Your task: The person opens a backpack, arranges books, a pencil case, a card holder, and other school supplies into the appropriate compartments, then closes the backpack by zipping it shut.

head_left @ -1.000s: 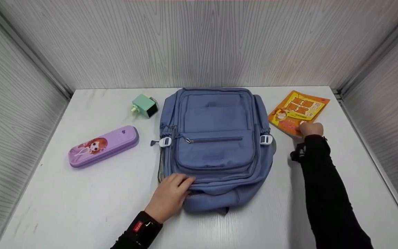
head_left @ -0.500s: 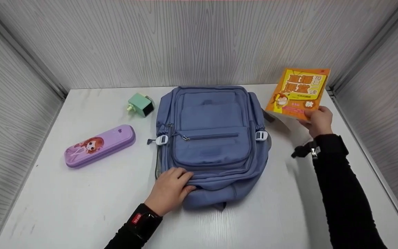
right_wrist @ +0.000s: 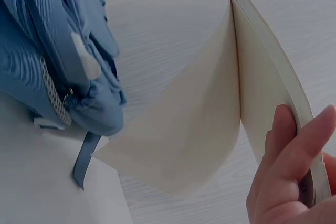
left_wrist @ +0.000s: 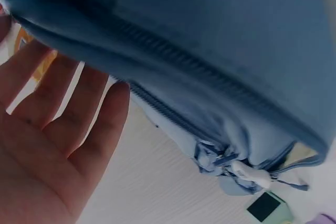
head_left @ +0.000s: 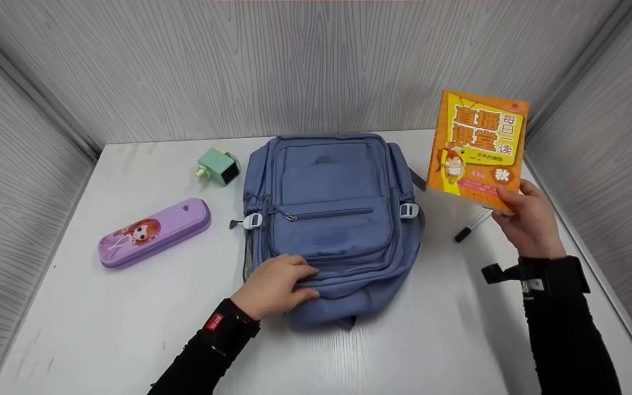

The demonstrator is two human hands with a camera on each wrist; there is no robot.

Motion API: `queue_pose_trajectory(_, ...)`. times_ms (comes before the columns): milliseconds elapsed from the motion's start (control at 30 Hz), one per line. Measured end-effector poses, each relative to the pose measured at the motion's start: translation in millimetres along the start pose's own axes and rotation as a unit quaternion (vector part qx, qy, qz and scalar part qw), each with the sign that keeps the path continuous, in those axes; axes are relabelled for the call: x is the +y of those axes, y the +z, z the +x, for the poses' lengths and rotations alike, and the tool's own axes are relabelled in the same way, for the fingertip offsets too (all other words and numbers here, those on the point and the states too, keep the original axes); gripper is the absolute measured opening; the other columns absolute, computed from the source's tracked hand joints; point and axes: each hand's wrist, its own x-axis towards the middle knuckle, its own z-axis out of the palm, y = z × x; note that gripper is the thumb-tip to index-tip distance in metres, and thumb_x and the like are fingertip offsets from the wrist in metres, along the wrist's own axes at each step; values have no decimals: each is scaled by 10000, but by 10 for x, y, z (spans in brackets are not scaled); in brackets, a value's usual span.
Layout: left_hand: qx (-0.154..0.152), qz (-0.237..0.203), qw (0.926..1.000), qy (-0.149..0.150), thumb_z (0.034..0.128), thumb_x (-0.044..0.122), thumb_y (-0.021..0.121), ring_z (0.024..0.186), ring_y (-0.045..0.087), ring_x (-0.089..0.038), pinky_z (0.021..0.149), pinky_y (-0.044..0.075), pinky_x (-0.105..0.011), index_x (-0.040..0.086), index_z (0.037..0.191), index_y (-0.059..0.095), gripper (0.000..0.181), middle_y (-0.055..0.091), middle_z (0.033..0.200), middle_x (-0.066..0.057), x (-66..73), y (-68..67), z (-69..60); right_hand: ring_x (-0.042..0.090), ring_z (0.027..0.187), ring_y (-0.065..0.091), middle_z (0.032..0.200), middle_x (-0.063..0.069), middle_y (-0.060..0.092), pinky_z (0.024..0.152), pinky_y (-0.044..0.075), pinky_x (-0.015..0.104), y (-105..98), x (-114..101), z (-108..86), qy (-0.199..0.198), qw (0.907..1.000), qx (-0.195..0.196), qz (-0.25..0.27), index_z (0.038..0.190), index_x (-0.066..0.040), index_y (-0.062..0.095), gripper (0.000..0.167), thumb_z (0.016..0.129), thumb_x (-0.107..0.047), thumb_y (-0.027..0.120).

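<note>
A blue backpack point(head_left: 327, 181) lies on the white table in the middle of the head view. My left hand point(head_left: 275, 285) rests at its near edge, fingers on the fabric and thumb apart from them. In the left wrist view, the fingers point(left_wrist: 68, 98) are spread and nearly straight beside the zipped edge, some tips hidden behind it. My right hand point(head_left: 532, 222) grips an orange and yellow book point(head_left: 478, 145) by its lower right corner, raised to the right of the backpack. One leaf point(right_wrist: 184, 114) of the book hangs loose from it in the right wrist view.
A purple pencil case point(head_left: 154, 233) lies left of the backpack, with a small mint-green box-shaped object point(head_left: 219, 165) behind it. A black-capped pen point(head_left: 470, 226) lies under the book, partly covered. Grey wood-patterned panels point(head_left: 316, 66) enclose the back and sides.
My right hand has lifted the book off the table and tilted it upright, exposing the pen. My left hand stays at the backpack's near edge, its thumb and fingers now more spread.
</note>
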Motion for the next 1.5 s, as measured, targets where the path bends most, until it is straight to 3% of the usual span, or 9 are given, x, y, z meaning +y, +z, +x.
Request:
queue_pose_trajectory(100, 281, 400, 9979, 420, 868, 229, 748, 912, 696, -228, 802, 574, -384, 91, 1032, 762, 216, 726, 970, -42, 6, -8, 7, 189, 683, 618, 958, 138, 735, 509, 406, 229, 72, 9, -174, -128, 9993, -328, -141, 1115, -9, 520, 125, 999, 21, 485)
queue_pose_trajectory(233, 1263, 878, 9845, 837, 813, 127, 748, 673, 674, -194, 590, 546, -344, 92, 803, 706, 56, 666, 726, -11, -18, -31, 67, 162, 659, 625, 967, 122, 745, 492, 418, 208, 154, 19, -409, -278, 9957, -684, -560, 1110, -18, 555, 147, 1018, 16, 445)
queue_pose_trajectory(400, 2152, 755, 9717, 607, 805, 105, 725, 536, 585, -192, 500, 473, -352, 87, 706, 602, 159, 570, 613, -14, -55, -250, 249, 150, 725, 671, 1043, 116, 747, 485, 453, 176, 231, 37, -713, -211, 9842, -1384, -1080, 1175, -38, 570, 272, 1037, 41, 350)
queue_pose_trajectory(667, 2271, 361, 9732, -65, 867, 86, 674, 681, 674, -256, 628, 557, -416, 27, 830, 705, 76, 697, 754, -103, -51, -720, 510, 170, 815, 732, 1176, 154, 714, 538, 539, 169, 368, 109, -1000, 665, 9445, -3022, -1107, 1315, -27, 513, 444, 1020, 96, 204)
queue_pose_trajectory(833, 2347, 188, 9715, -285, 895, 99, 653, 719, 670, -277, 671, 552, -426, 19, 857, 713, 107, 699, 781, -131, -41, -930, 615, 186, 892, 745, 1196, 143, 703, 572, 562, 178, 473, 225, -1066, 1362, 9142, -3663, -1076, 1340, -11, 500, 466, 993, 127, 221)
queue_pose_trajectory(967, 2374, 104, 9705, -412, 922, 123, 631, 728, 656, -274, 678, 522, -419, 28, 882, 715, 132, 697, 797, -135, -22, -1026, 669, 160, 910, 751, 1158, 99, 727, 568, 550, 154, 557, 370, -1070, 1867, 8921, -3871, -1392, 1291, -33, 542, 421, 989, 117, 289)
queue_pose_trajectory(1200, 2243, 205, 9728, -536, 936, 133, 632, 751, 665, -270, 693, 529, -414, 28, 911, 727, 144, 724, 852, -140, 18, -1071, 688, 77, 845, 741, 1085, 20, 752, 560, 526, 125, 664, 663, -957, 2642, 8782, -3520, -1870, 1196, -82, 573, 270, 1007, 22, 411)
queue_pose_trajectory(1367, 2307, 282, 9716, -442, 925, 140, 640, 754, 677, -267, 696, 536, -414, 33, 892, 726, 141, 729, 846, -128, 14, -1052, 691, 101, 831, 732, 1016, 14, 745, 589, 539, 140, 809, 870, -817, 2794, 8943, -2489, -2452, 1175, -91, 547, 184, 992, -78, 531)
queue_pose_trajectory(1500, 2343, 223, 9712, -366, 918, 132, 646, 746, 674, -267, 693, 538, -415, 29, 868, 720, 137, 723, 826, -127, 11, -1025, 689, 113, 803, 718, 976, 26, 707, 609, 560, 163, 907, 1032, -674, 2733, 9088, -1552, -2745, 1237, -27, 470, 281, 978, -88, 562)
